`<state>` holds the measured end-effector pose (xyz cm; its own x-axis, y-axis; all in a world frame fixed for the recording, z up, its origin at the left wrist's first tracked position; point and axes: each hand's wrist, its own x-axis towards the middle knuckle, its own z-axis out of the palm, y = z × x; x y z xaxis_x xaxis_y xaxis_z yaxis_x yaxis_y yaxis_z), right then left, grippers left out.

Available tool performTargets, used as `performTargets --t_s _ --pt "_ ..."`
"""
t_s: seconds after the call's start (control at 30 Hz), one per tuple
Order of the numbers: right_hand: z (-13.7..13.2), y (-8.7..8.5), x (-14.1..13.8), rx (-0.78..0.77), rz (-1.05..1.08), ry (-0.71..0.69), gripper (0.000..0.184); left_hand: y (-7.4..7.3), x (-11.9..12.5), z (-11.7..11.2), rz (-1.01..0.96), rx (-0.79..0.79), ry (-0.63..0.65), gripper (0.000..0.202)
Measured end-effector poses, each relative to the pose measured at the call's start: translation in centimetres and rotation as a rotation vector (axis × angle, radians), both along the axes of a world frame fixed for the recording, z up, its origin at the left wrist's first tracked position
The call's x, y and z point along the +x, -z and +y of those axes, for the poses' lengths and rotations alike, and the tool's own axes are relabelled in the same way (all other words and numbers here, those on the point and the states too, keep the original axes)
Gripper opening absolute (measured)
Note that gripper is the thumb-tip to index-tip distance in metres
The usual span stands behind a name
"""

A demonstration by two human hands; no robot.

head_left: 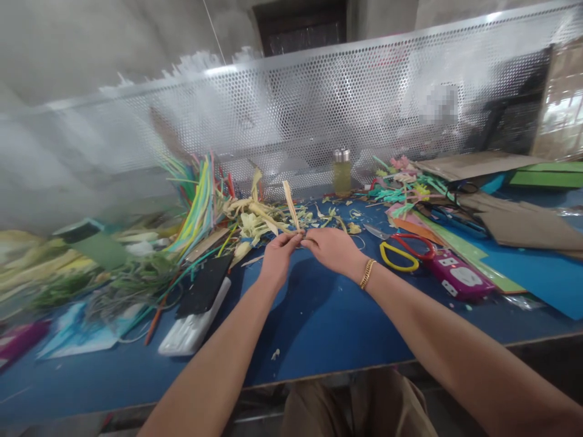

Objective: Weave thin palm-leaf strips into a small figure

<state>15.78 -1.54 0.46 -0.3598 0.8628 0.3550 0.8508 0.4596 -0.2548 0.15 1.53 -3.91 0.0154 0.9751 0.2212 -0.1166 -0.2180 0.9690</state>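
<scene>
My left hand (276, 258) and my right hand (334, 247) meet over the middle of the blue table, fingertips pressed together. Between them they pinch a pale yellow strip (290, 205) that looks like dried husk; one end of it stands up above my fingers. The lower part of the strip is hidden by my fingertips. Just beyond my hands lies a heap of pale yellow husk-like pieces (255, 221). A gold bracelet (367, 274) is on my right wrist.
Scissors (401, 250) with red and yellow handles and a purple box (460, 276) lie to the right. A black phone (204, 285) rests left of my hands, near bundled coloured stems (198, 203). A bottle (341, 172) stands before the perforated metal panel (310, 103).
</scene>
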Motion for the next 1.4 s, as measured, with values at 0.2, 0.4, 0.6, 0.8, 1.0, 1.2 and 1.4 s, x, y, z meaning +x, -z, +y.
performTargets --t_s 0.2,0.4,0.6,0.8,1.0,1.2,1.4 --pt "0.3 0.1 0.4 0.086 0.008 0.031 0.026 -0.4 -0.4 0.0 0.047 -0.002 -0.006 0.026" --pt "0.1 -0.4 0.5 0.078 -0.105 0.029 0.026 -0.7 -0.1 -0.2 0.061 0.118 0.005 0.020" --pt "0.0 -0.6 0.6 0.055 -0.085 0.077 0.026 -1.1 -0.2 -0.5 0.176 0.175 0.017 0.015" --pt "0.5 -0.4 1.1 0.120 -0.013 0.012 0.019 -1.2 -0.6 -0.3 0.233 0.198 -0.048 0.011" --pt "0.6 -0.4 1.2 0.123 -0.006 0.058 0.022 -1.6 -0.5 -0.4 0.282 0.232 -0.086 0.005" --pt "0.6 -0.3 1.4 0.081 0.142 0.105 0.016 -1.8 -0.6 -0.6 0.274 0.240 -0.118 0.005" --pt "1.2 -0.3 1.4 0.047 0.253 -0.175 0.014 -1.4 -0.5 -0.5 0.195 0.173 -0.106 0.009"
